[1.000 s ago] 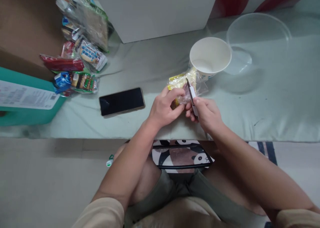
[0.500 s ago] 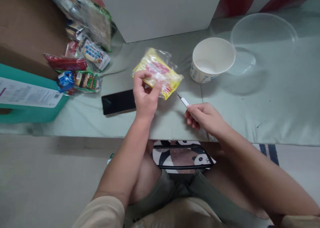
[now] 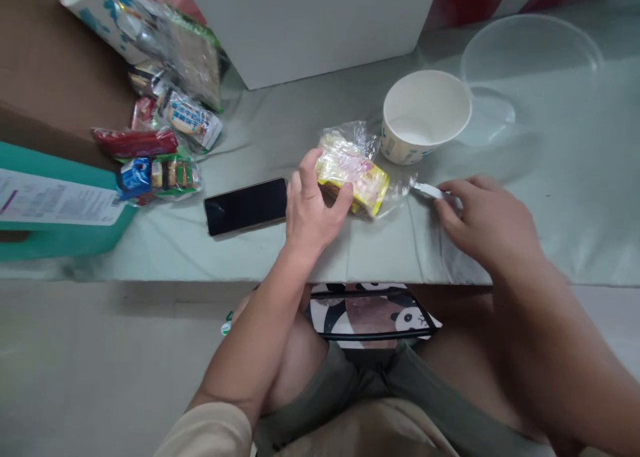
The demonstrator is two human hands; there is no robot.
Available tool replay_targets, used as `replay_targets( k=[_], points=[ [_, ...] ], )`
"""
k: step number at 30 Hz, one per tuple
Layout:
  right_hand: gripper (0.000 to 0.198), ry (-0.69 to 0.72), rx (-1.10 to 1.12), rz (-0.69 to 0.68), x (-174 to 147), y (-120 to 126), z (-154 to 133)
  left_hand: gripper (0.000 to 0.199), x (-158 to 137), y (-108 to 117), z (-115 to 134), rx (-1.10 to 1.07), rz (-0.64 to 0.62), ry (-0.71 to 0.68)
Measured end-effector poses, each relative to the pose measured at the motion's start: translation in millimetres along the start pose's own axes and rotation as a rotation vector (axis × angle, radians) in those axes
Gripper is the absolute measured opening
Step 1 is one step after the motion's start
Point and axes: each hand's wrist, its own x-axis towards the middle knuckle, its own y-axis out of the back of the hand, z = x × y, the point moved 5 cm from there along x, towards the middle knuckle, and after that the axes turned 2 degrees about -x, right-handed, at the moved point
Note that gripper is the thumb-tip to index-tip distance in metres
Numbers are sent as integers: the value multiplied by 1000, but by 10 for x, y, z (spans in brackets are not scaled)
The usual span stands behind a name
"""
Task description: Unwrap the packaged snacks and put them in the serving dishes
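Observation:
My left hand [image 3: 315, 207] grips the left side of a yellow snack packet [image 3: 363, 180] in clear plastic, with the thumb in front and the fingers behind it. Loose clear film sticks out at its top and right. My right hand [image 3: 485, 220] pinches a slim white and silver pointed tool [image 3: 429, 190]; whether it is tweezers or a craft knife I cannot tell. Its tip is at the stretched film on the packet's right. Just behind the packet stands a white paper bowl [image 3: 425, 117], its inside showing white.
A black phone [image 3: 247, 207] lies left of my left hand. Wrapped snacks [image 3: 187, 117] pile up beside a brown box and a teal box [image 3: 100, 233]. A clear round lid [image 3: 533, 18] lies at back right. A white panel [image 3: 320, 30] stands behind.
The packet and my left hand have moved right and slightly down, closer to the bowl. My right hand has gone further right with the tool, and clear film now stretches toward its tip.

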Motion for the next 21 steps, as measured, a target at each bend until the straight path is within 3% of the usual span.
replay_targets(
  k=[4,7,12,17,21],
  points=[
    [29,54,4,215,62,-63,107,72,41,30,-12,85,102,-71],
    [33,171,138,380,4,-24,-60,66,162,15,-41,44,96,-133],
    [40,491,303,320,-153,-75,-634,11,359,-30,-54,4,17,-29],
    [19,444,299,277,-27,-161,-580,15,395,94,-117,-222,135,191],
    [17,298,345,434,17,3,-314,9,395,263,-381,-426,254,375]
  ],
)
